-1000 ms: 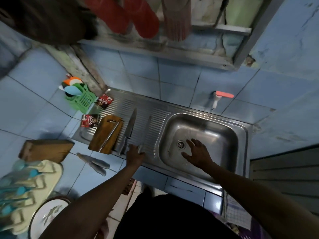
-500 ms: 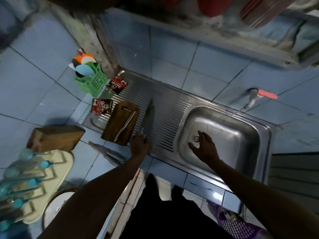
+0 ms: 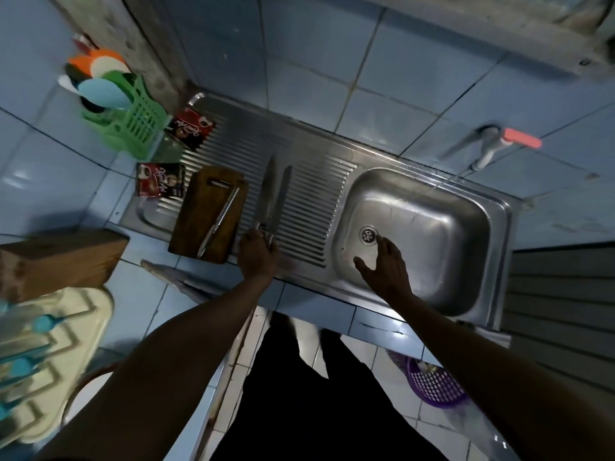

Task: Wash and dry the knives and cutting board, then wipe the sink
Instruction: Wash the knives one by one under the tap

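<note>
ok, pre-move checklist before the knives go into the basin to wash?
1. Left hand on the handles of the two knives: ok, fingers curled at the handle ends.
2. Blades pointing away from the person: ok.
3. Right hand clear of the blades: ok, open over the sink basin beside the drain.
4. Basin free of other items: ok.
5. Water running from the tap: cannot tell.
6. Third knife on the cutting board, untouched: ok.

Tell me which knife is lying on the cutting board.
The slim all-metal knife, lying diagonally on the wooden cutting board. The two bigger knives lie on the ribbed drainboard instead.
</note>
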